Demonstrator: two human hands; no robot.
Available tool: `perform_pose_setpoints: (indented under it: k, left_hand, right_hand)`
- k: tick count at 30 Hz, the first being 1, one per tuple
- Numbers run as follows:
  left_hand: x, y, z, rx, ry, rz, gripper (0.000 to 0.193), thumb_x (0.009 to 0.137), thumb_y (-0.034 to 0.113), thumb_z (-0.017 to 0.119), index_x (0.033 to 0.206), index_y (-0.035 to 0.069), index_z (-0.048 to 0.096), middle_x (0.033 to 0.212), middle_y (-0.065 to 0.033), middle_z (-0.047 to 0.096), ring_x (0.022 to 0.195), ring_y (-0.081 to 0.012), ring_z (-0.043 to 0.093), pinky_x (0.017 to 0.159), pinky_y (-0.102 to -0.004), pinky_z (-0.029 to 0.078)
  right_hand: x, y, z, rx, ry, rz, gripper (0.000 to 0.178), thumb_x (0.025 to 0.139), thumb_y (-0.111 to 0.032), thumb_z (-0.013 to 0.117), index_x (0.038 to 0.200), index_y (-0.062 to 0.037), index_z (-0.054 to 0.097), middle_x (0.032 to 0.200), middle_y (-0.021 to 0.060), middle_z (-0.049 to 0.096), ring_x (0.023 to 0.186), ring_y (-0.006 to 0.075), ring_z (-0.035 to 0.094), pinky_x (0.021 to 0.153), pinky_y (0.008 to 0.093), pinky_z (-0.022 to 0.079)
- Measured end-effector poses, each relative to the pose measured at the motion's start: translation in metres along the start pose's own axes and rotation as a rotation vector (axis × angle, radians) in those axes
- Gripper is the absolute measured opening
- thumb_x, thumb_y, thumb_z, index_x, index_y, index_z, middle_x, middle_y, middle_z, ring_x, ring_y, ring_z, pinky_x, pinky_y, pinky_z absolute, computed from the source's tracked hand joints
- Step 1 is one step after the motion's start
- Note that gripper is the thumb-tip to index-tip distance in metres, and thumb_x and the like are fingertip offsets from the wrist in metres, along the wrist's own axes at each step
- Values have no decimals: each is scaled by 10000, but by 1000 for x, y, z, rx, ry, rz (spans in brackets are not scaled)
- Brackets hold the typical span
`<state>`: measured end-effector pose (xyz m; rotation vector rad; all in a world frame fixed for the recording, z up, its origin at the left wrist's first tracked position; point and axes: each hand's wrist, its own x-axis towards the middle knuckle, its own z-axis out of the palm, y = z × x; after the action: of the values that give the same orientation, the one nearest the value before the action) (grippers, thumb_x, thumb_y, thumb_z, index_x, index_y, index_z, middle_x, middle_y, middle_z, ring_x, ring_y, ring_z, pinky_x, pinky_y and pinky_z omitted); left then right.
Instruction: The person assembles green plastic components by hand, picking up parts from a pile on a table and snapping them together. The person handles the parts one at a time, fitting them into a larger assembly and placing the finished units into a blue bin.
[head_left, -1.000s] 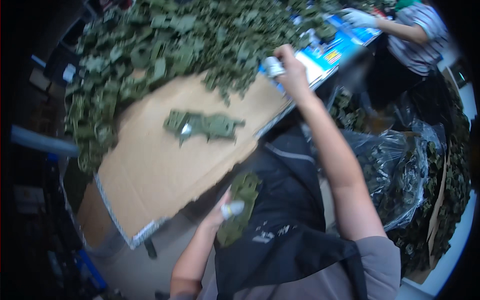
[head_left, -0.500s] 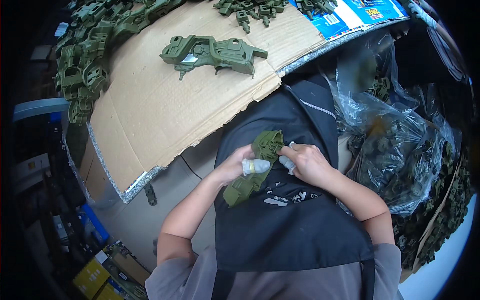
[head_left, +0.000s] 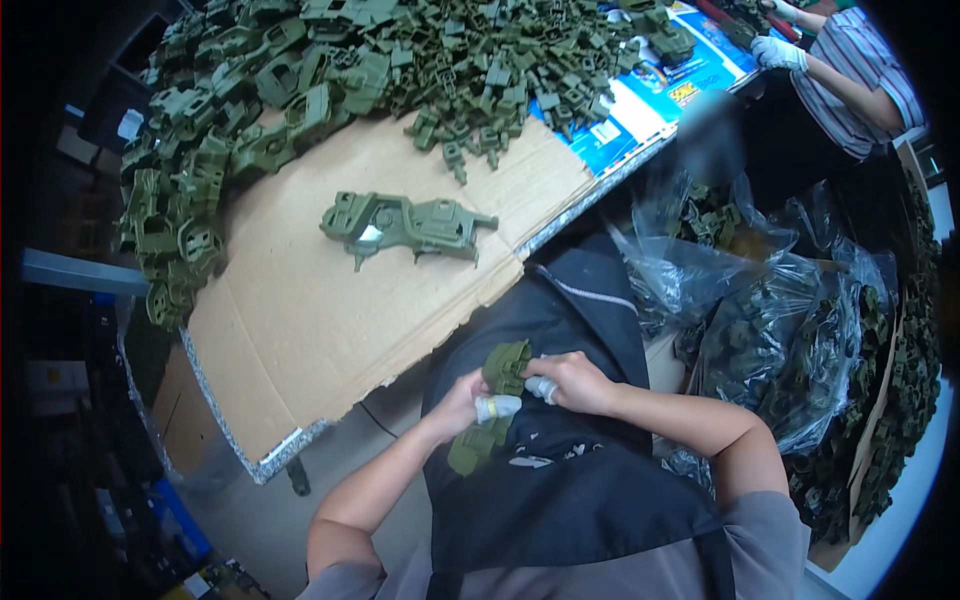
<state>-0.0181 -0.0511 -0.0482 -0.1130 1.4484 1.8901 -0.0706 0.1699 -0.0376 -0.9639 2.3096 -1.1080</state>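
Over my lap, my left hand (head_left: 465,405) is closed round the middle of an olive-green plastic toy vehicle body (head_left: 508,362). Its lower end (head_left: 478,448) hangs below that hand, against my dark apron. My right hand (head_left: 575,384) is closed at the upper right edge of the same body, its fingers pressed to it. A whitish cover wraps the left thumb, and similar covers are on right-hand fingers. Whether a smaller part sits between the right fingertips is hidden. Another green vehicle body (head_left: 410,228) lies alone on the cardboard-covered table ahead.
Green vehicle bodies (head_left: 290,110) and small green parts (head_left: 500,75) are heaped on the cardboard (head_left: 300,330). Clear plastic bags (head_left: 775,340) of parts stand at my right. At the far right, a co-worker's gloved hand (head_left: 778,53) is near the table edge.
The view has tilted up, showing more of the heaps and the co-worker. Both my hands still hold the vehicle body over my lap, the right fingers slightly shifted at its edge.
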Motion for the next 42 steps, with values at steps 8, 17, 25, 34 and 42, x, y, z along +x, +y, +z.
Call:
perform_pose_setpoints:
  k: [8,17,25,34,42]
  left_hand:
    - [15,18,9,-516,292,125,523,807,368,661,1197,69,482,1018,-66,598,845,-164,614,728,-310,529]
    - [-5,-12,29,-654,91,154,558,858,467,552,1223,50,486,1119,-87,580,895,-181,605,769,-322,505]
    - [0,-16,26,-654,105,89,627,852,475,553,1270,24,432,1168,-120,554,895,-201,609,803,-330,517]
    - [1,-16,26,-656,112,57,630,852,474,551,1260,6,442,1180,-116,550,905,-202,610,812,-342,518]
    - [-1,5,33,-646,89,56,615,851,495,535,1241,23,476,1116,-78,586,867,-183,607,767,-344,509]
  right_hand:
    - [112,10,-205,-553,816,14,407,723,-110,625,1126,-86,568,870,181,609,830,342,597,742,420,484]
    - [148,72,-228,-409,675,34,357,690,-70,663,1019,-67,526,929,172,602,923,337,570,785,397,448]
    - [138,68,-231,-308,767,176,293,715,-57,596,1002,-104,567,957,182,623,911,337,600,793,394,466]
    - [148,57,-230,-762,649,150,254,732,-68,544,983,-107,552,790,228,586,743,384,604,689,453,496]
    - [125,62,-240,-697,570,-48,297,685,-10,591,975,-76,601,882,180,626,824,354,616,745,409,494]
